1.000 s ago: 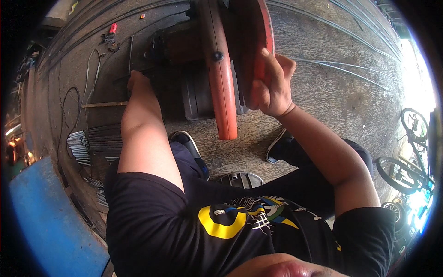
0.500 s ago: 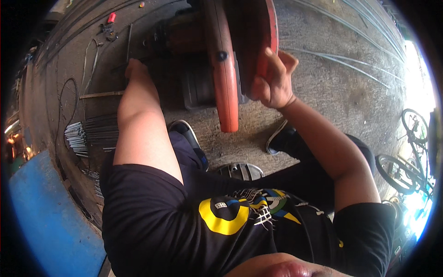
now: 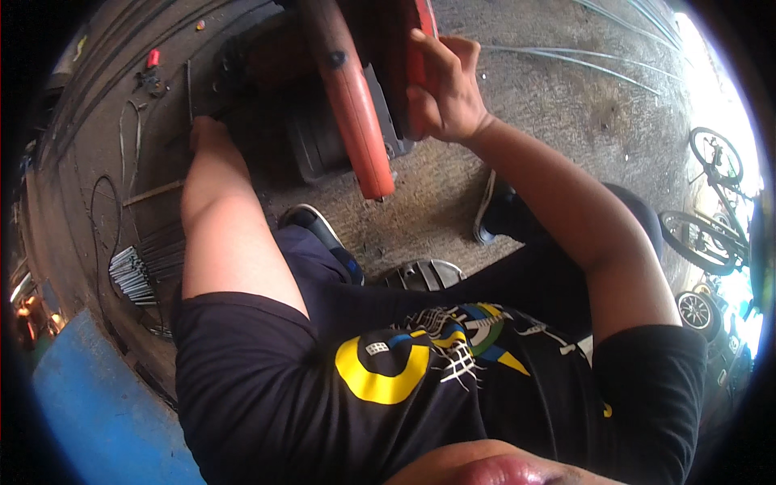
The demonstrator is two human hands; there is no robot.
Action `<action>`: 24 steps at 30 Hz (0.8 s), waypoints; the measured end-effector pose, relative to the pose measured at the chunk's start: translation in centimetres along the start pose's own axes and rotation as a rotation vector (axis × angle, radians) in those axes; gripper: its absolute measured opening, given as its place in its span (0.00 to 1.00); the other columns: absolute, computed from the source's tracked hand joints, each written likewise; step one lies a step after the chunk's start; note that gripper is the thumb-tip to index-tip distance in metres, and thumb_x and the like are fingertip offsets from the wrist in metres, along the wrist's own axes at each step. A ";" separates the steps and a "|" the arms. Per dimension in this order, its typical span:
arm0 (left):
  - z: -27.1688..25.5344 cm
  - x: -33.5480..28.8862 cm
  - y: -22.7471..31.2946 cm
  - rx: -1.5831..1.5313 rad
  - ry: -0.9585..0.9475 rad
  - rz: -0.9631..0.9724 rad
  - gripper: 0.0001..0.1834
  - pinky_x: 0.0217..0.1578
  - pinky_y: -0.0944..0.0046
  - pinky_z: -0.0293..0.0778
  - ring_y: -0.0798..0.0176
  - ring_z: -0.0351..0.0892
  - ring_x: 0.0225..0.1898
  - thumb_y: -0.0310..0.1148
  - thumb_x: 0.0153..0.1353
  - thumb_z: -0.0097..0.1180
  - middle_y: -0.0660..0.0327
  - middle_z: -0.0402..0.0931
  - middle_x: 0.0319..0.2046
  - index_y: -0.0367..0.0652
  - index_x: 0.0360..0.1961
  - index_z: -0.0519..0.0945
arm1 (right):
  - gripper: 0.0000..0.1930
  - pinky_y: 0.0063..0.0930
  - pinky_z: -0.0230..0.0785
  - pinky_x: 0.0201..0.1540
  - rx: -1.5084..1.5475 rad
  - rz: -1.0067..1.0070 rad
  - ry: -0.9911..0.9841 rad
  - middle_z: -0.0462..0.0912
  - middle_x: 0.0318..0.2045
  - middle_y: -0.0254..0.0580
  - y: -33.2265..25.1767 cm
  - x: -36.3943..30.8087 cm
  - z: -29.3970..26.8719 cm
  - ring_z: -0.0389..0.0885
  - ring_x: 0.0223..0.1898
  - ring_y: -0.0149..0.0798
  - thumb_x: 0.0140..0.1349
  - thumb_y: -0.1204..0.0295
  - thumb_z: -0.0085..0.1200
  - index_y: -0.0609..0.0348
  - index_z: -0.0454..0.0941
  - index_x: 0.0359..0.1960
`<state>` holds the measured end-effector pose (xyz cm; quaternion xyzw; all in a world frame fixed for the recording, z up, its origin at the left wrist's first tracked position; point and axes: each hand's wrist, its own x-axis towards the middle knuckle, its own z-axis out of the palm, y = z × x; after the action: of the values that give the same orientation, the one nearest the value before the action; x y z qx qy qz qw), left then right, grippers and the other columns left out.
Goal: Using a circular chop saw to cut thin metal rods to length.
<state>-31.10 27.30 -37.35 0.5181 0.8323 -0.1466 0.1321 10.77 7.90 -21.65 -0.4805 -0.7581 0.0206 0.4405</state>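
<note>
In front of me stands a chop saw with a long orange-red handle [image 3: 360, 133], a red blade guard [image 3: 422, 28] and a dark grey motor housing [image 3: 315, 145]. My right hand [image 3: 453, 93] is at the guard's right edge, its thumb and fingers bent against it. My left hand [image 3: 210, 129] is low on the left of the saw, beside a thin rod [image 3: 190, 89]. Shadow and the angle hide most of its fingers, so whether it holds the rod is unclear. The saw's blade and base are mostly hidden.
Several cut metal rods [image 3: 132, 276] lie bundled at left, near a loose cable [image 3: 95, 214]. A red-ended item [image 3: 153, 58] lies farther off. Long thin bars [image 3: 582, 61] stretch across the floor at right. A blue panel [image 3: 97, 404] stands lower left; a bicycle [image 3: 711, 218] is at far right.
The whole view has shifted, so the saw and both hands appear farther left, and the handle's end sits higher. My right hand stays at the guard; my left stays low beside the saw.
</note>
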 end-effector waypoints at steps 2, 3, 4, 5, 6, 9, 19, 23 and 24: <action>-1.2 -1.1 0.4 0.027 -0.002 0.015 0.17 0.52 0.61 0.74 0.59 0.75 0.55 0.34 0.62 0.52 0.62 0.76 0.53 0.47 0.52 0.77 | 0.38 0.49 0.57 0.55 -0.002 -0.002 0.012 0.68 0.48 0.57 -0.1 0.3 0.1 0.63 0.49 0.54 0.46 0.66 0.57 0.47 0.61 0.64; -1.7 -1.5 0.6 0.061 -0.017 0.046 0.17 0.52 0.60 0.74 0.58 0.76 0.54 0.35 0.61 0.53 0.61 0.77 0.52 0.46 0.51 0.77 | 0.38 0.49 0.57 0.55 0.000 -0.014 0.023 0.68 0.48 0.57 -0.2 0.3 0.2 0.63 0.49 0.54 0.46 0.66 0.57 0.47 0.61 0.64; -1.9 -2.0 0.4 0.059 -0.013 0.035 0.17 0.52 0.60 0.74 0.58 0.76 0.54 0.35 0.61 0.53 0.61 0.77 0.52 0.46 0.51 0.77 | 0.37 0.49 0.57 0.55 0.000 -0.002 0.021 0.67 0.48 0.57 -0.3 0.4 0.1 0.63 0.49 0.55 0.47 0.66 0.56 0.48 0.61 0.64; -1.7 -2.6 0.0 -0.047 0.046 0.072 0.16 0.51 0.56 0.73 0.52 0.76 0.52 0.35 0.58 0.57 0.54 0.78 0.48 0.42 0.47 0.79 | 0.37 0.49 0.57 0.55 -0.003 0.014 0.014 0.67 0.48 0.58 -0.3 0.4 0.1 0.63 0.49 0.55 0.47 0.65 0.56 0.48 0.61 0.64; -1.7 -2.8 0.0 -0.154 0.101 0.110 0.16 0.50 0.51 0.73 0.46 0.77 0.50 0.36 0.55 0.61 0.47 0.79 0.44 0.38 0.43 0.80 | 0.36 0.49 0.57 0.55 0.010 0.002 0.016 0.67 0.48 0.59 -0.4 0.4 0.0 0.63 0.49 0.55 0.48 0.65 0.56 0.49 0.61 0.63; -1.2 -2.0 0.0 -0.114 0.076 0.107 0.17 0.49 0.54 0.74 0.49 0.77 0.50 0.37 0.57 0.57 0.49 0.79 0.45 0.37 0.44 0.79 | 0.36 0.49 0.57 0.56 0.015 0.019 -0.003 0.67 0.49 0.59 -0.4 0.4 -0.1 0.63 0.49 0.55 0.49 0.65 0.55 0.50 0.61 0.63; 1.2 1.3 -0.4 -0.095 -0.012 0.008 0.19 0.46 0.58 0.76 0.54 0.79 0.48 0.38 0.59 0.52 0.52 0.78 0.47 0.37 0.46 0.77 | 0.36 0.47 0.59 0.55 0.022 -0.027 -0.012 0.66 0.49 0.59 -0.2 0.5 -0.1 0.63 0.48 0.55 0.50 0.65 0.55 0.53 0.60 0.64; 1.0 0.9 -0.2 -0.167 -0.029 -0.037 0.19 0.46 0.58 0.76 0.55 0.79 0.48 0.38 0.59 0.52 0.52 0.78 0.47 0.37 0.46 0.77 | 0.36 0.47 0.59 0.55 0.013 -0.013 -0.010 0.67 0.49 0.59 -0.3 0.4 -0.1 0.63 0.48 0.55 0.49 0.66 0.55 0.52 0.60 0.64; 0.9 0.9 -0.3 -0.270 -0.042 -0.075 0.19 0.46 0.57 0.76 0.55 0.79 0.48 0.38 0.59 0.52 0.52 0.78 0.47 0.37 0.46 0.77 | 0.36 0.47 0.59 0.55 0.011 -0.002 -0.015 0.67 0.49 0.59 -0.3 0.4 -0.1 0.63 0.48 0.55 0.48 0.67 0.55 0.52 0.60 0.64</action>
<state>-31.67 27.55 -38.44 0.4607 0.8604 -0.0487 0.2122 10.57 7.95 -21.17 -0.4772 -0.7618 0.0280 0.4373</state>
